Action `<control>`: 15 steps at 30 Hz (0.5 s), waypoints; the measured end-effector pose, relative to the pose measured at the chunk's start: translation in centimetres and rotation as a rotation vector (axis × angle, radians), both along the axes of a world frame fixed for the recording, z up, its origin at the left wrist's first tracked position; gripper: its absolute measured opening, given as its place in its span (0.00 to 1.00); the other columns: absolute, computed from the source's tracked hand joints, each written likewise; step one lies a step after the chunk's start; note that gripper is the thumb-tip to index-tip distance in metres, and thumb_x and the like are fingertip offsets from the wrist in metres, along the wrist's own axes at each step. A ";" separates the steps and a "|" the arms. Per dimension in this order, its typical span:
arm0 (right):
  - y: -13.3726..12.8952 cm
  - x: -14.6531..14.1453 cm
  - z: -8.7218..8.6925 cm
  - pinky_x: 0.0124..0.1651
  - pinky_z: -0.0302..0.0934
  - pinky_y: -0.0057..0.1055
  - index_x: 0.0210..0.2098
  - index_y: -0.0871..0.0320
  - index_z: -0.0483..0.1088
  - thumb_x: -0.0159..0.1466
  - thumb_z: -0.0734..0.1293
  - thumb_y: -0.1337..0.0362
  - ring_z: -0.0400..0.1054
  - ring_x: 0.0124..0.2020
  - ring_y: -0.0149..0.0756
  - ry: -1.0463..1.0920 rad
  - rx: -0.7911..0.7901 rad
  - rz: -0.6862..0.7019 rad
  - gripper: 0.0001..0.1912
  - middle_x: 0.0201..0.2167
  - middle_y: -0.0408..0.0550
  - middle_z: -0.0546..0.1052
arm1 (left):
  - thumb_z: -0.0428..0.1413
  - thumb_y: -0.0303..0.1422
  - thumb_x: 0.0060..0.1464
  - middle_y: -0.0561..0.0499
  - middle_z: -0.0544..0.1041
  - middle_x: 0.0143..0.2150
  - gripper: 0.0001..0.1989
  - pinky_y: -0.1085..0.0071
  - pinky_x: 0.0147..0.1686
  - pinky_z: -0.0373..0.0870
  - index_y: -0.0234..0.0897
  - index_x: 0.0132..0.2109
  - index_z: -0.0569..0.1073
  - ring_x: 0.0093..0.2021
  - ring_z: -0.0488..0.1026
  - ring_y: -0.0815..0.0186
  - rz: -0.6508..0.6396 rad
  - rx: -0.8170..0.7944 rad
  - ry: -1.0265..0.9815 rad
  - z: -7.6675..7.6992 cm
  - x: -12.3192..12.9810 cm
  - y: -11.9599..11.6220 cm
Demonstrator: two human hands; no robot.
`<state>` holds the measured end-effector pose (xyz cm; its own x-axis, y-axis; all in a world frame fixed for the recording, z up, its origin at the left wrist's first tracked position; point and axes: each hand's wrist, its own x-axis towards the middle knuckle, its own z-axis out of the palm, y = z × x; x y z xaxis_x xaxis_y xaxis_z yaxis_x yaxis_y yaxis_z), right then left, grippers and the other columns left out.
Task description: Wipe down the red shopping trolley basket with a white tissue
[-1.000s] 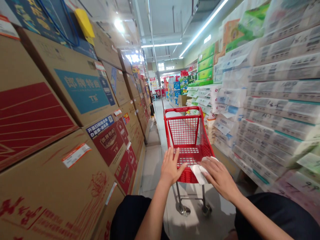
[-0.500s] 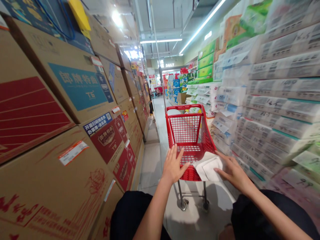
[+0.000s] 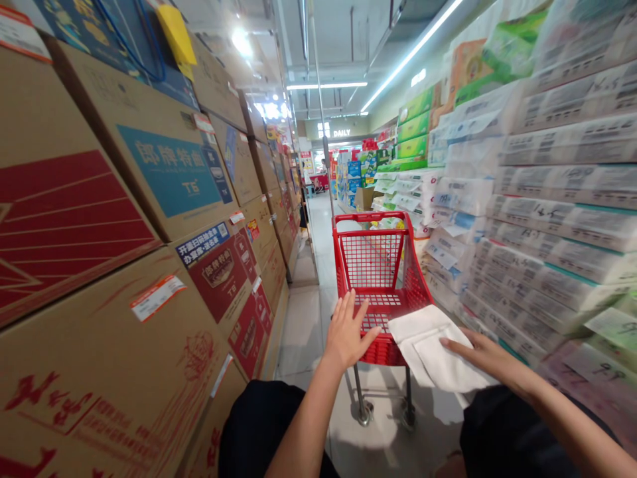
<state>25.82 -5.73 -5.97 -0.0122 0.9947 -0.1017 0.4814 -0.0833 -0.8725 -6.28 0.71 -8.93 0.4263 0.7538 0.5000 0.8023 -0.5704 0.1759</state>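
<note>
A red plastic shopping cart point(image 3: 422, 279) stands in front of me on small wheels, its basket of open grid. My right hand point(image 3: 480, 352) pinches a folded white cloth point(image 3: 432, 348) by its right side, thumb on top. The cloth hangs over the near right corner of the cart and hides part of it. My left hand point(image 3: 350, 332) is open with its fingers spread, over the near left edge of the cart. Whether its fingertips touch the cart I cannot tell.
Stacked cardboard cartons point(image 3: 164, 172) line the aisle's left side. Packs of wrapped tissue point(image 3: 562, 186) are piled high on the right, close to my right arm. Beyond the cart the tiled floor point(image 3: 323, 232) runs on between the stacks. My dark-clothed knees point(image 3: 263, 425) show below.
My right hand has drawn the cloth right and toward me, so more of it shows. The left hand stays spread at nearly the same place over the cart.
</note>
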 end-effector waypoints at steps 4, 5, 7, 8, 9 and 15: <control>0.0 0.2 -0.2 0.44 0.74 0.43 0.42 0.55 0.77 0.54 0.68 0.32 0.79 0.42 0.53 0.084 -0.021 0.095 0.35 0.41 0.52 0.84 | 0.48 0.54 0.67 0.43 0.45 0.79 0.34 0.46 0.74 0.49 0.43 0.73 0.58 0.77 0.45 0.51 0.000 0.004 -0.001 0.0 0.1 -0.2; -0.1 0.2 -0.4 0.43 0.74 0.43 0.43 0.56 0.77 0.54 0.67 0.31 0.79 0.41 0.52 0.103 -0.019 0.097 0.36 0.40 0.52 0.84 | 0.48 0.54 0.67 0.43 0.45 0.79 0.34 0.46 0.74 0.49 0.43 0.73 0.58 0.77 0.45 0.51 0.001 0.007 -0.001 0.0 0.1 -0.2; -0.1 0.4 -0.6 0.43 0.74 0.45 0.45 0.57 0.77 0.54 0.66 0.30 0.79 0.39 0.52 0.124 0.014 0.073 0.38 0.39 0.52 0.84 | 0.48 0.53 0.67 0.42 0.45 0.78 0.34 0.46 0.74 0.49 0.43 0.73 0.58 0.77 0.45 0.51 0.000 0.013 -0.002 0.0 0.1 -0.3; -0.1 0.6 -0.6 0.44 0.74 0.46 0.46 0.57 0.77 0.55 0.65 0.30 0.79 0.39 0.52 0.127 0.047 0.060 0.39 0.38 0.52 0.84 | 0.49 0.53 0.67 0.43 0.46 0.78 0.34 0.46 0.74 0.49 0.43 0.73 0.58 0.77 0.45 0.52 -0.001 0.016 -0.003 0.1 0.1 -0.4; -0.1 1.0 -0.4 0.46 0.73 0.46 0.47 0.57 0.77 0.55 0.66 0.30 0.79 0.40 0.52 0.121 0.083 0.057 0.38 0.39 0.52 0.84 | 0.49 0.53 0.67 0.43 0.46 0.78 0.34 0.46 0.74 0.49 0.43 0.73 0.58 0.77 0.45 0.52 -0.003 0.018 -0.005 0.1 0.1 -0.4; 0.3 3.2 2.7 0.51 0.71 0.45 0.44 0.54 0.79 0.66 0.62 0.46 0.77 0.46 0.53 -0.108 0.429 0.024 0.22 0.48 0.56 0.82 | 0.48 0.54 0.68 0.44 0.45 0.79 0.34 0.46 0.74 0.49 0.44 0.73 0.59 0.78 0.43 0.52 -0.004 0.001 -0.020 0.1 0.2 -0.5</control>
<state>29.06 -5.40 -3.28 -0.0476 0.9469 0.3180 0.5689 0.2874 -0.7706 -6.12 0.18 -8.81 0.4196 0.7512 0.5095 0.7962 -0.5741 0.1909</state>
